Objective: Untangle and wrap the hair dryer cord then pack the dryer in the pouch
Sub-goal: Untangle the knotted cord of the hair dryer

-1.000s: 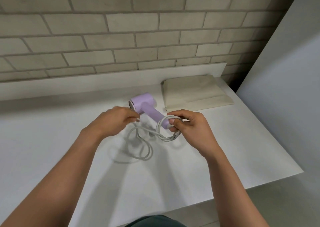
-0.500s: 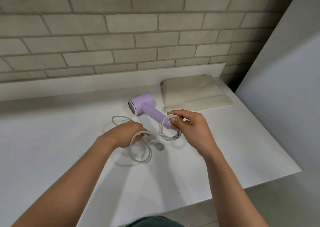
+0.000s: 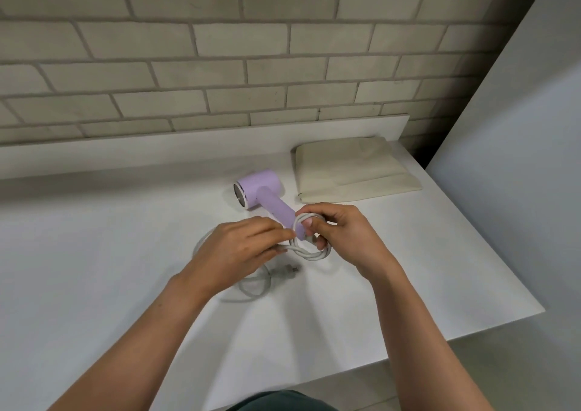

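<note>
At the handle end of the hair dryer [image 3: 261, 193], the right hand [image 3: 349, 241] is pinching the coiled cord [image 3: 311, 255] so its loops cannot unravel, while the left hand [image 3: 239, 250] is pinching the slack, apparently to feed another loop.

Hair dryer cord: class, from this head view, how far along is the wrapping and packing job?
Done: a few loops of the cord are gathered at the handle end of the hair dryer, held by the right hand. In hand: the left hand pinches the next stretch towards them. Left: a loose loop and the plug lie on the table; the dryer is outside the pouch, which lies flat.
</note>
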The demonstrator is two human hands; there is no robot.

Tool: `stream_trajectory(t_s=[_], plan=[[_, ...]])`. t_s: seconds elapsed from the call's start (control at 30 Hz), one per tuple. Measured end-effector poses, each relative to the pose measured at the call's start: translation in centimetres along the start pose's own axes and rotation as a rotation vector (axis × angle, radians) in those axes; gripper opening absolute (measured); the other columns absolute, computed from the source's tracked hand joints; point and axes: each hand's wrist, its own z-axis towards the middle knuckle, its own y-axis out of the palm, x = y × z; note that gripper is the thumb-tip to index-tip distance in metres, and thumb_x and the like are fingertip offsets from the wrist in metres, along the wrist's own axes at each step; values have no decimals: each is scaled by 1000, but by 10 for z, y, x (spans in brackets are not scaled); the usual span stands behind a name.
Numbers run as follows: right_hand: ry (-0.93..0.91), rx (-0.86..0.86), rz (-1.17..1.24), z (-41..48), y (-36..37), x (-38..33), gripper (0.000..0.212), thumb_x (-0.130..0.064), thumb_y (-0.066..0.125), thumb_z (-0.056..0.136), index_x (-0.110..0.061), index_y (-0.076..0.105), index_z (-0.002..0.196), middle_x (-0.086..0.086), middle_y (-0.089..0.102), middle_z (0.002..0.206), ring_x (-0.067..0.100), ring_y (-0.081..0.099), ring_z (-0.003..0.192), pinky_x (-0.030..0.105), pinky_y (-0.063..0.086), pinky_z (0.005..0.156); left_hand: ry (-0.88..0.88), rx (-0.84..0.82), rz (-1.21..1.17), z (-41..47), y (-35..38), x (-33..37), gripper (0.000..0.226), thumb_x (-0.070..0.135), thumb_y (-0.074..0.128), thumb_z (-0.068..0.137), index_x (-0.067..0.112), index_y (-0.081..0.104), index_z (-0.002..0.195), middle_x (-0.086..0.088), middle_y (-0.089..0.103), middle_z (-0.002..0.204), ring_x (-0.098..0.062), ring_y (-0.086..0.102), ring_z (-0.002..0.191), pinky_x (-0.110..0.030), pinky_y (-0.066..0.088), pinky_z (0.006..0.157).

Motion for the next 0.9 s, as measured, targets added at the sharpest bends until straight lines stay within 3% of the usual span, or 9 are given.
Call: stream_trajectory(t_s=[0.1,0.23,0.3,0.4,0.5,0.57,0.67,0.73,0.9], plan=[[20,-75,-7,3,2,-3,18,-11,66,100,-20,80,107,11,72,85,15,52,64,21,48,64,45,34,-15,5,-3,-1,17,25,69,99,28,73,115,6,71,118,-19,69,93,-36,53,50],[69,-145,-93,6,2,-7,20,-17,66,100,-26,79,111,-11,62,66,8,48,59,14,40,57,71,-101,-92,19,-10,-4,22,37,63,102,29,74,120,13,71,125,-13,65,120,-37,58,62],[85,-146,-102,5,1,-8,21,-18,66,100,-30,79,113,-11,70,76,3,57,64,12,44,61,10,-150,-162,23,-11,-4,26,40,59,103,27,73,120,14,71,124,-9,62,126,-39,60,72],[78,-40,-28,2,-1,-4,21,-20,67,100,-31,78,115,-10,76,95,3,69,80,19,51,72,-154,-193,-266,29,-14,0,31,47,55,102,28,74,117,15,72,115,-4,67,110,-37,58,79],[-48,181,57,-8,-7,1,16,-23,66,101,-28,79,110,-10,78,100,11,72,96,32,57,88,-307,-193,-372,34,-17,6,25,45,61,100,27,75,109,22,70,94,3,61,83,-22,49,73],[-119,175,128,-16,-12,1,15,-25,71,97,-26,78,111,-6,78,102,15,72,98,34,57,92,-415,-136,-457,37,-17,11,18,37,68,96,23,76,104,29,67,81,5,58,71,-13,42,67],[-169,71,-3,-23,-17,3,28,-18,84,86,-25,78,113,-11,77,105,14,72,99,28,58,89,-642,-39,-698,42,-16,15,16,26,78,89,17,71,101,16,77,84,-4,73,78,-23,58,76],[-200,115,-68,-23,-18,4,28,-12,83,86,-24,78,111,-15,77,102,12,73,96,25,58,86,-733,10,-803,46,-14,18,17,18,80,87,15,68,98,6,78,83,-16,75,81,-35,64,70],[-269,255,13,-20,-22,3,17,-7,84,85,-15,77,98,-8,79,94,12,77,89,24,59,84,-732,31,-935,47,-13,16,17,21,80,82,13,73,95,-5,76,89,-21,75,84,-34,63,64]])
